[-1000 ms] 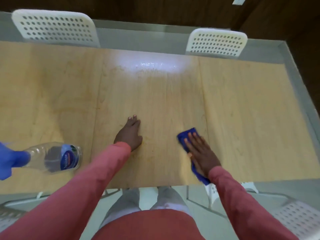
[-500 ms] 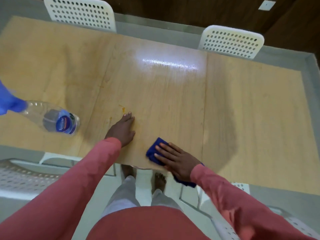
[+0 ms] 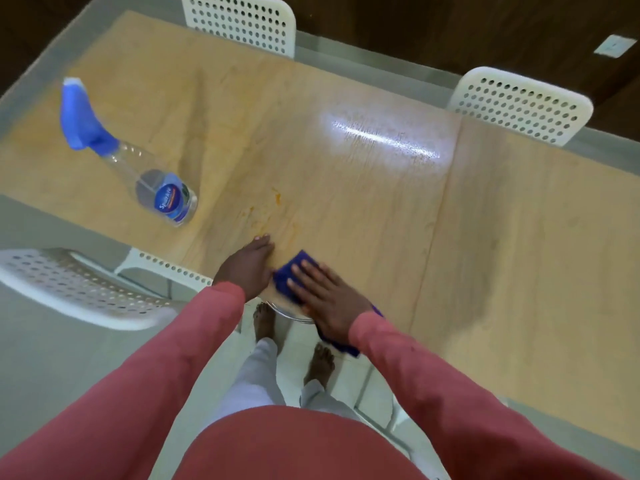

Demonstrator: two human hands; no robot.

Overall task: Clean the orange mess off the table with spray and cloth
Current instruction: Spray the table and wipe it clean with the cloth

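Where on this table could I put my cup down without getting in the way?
The right panel of the table, beyond the right hand and below the far chair, is bare. It is crowded near the front edge: both hands, the blue cloth, orange smears, and the spray bottle at left.

1. The room is evenly and softly lit; an overhead lamp throws a white patch of glare [image 3: 384, 140] on the glossy table [image 3: 519, 237].
2. A soft grey shadow [image 3: 485, 296] lies on the table's right part.
3. The near chair [image 3: 79, 289] smears with motion blur (its holes are stretched).
4. The wide lens bows the table edges toward the corners.
5. The spray bottle [image 3: 138, 168] looks slightly soft.
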